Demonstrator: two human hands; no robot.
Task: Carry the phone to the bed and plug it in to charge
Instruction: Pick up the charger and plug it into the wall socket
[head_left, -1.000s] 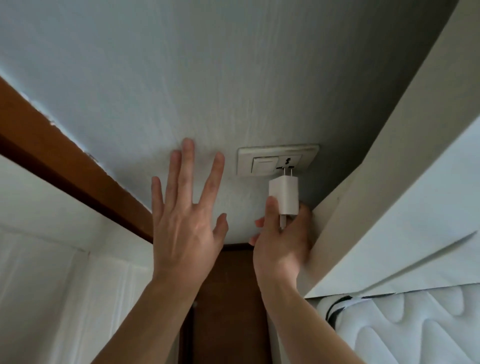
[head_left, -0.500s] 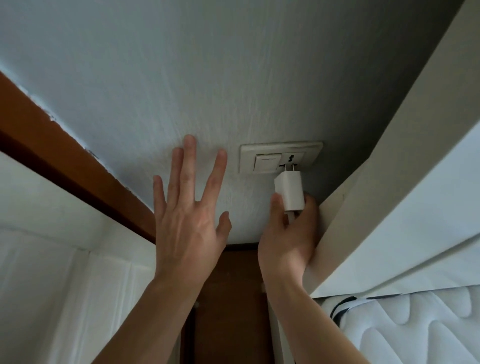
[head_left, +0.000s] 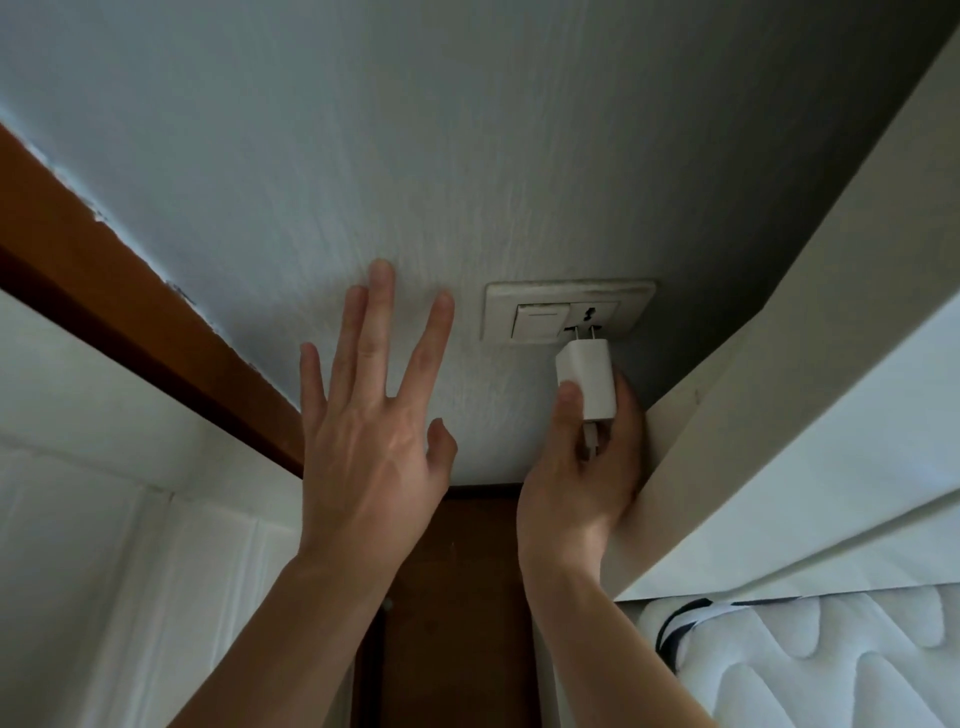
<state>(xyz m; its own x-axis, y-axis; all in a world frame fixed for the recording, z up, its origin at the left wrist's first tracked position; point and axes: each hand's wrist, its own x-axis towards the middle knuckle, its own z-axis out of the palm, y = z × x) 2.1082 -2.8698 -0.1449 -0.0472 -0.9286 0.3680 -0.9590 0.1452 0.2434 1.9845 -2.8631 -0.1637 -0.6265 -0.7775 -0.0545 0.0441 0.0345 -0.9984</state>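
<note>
Right hand (head_left: 582, 483) presses unmarked white charger (head_left: 587, 379) into socket (head_left: 569, 312).

Pale textured wall (head_left: 415, 156), brown wooden trim (head_left: 130, 291), quilted white mattress (head_left: 831, 665)

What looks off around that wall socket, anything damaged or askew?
The paint edge along the brown wooden trim is ragged and chipped. The wall plate looks grimy along its top rim. The white charger in the right hand isn't seated: its prongs are still bare.
</note>
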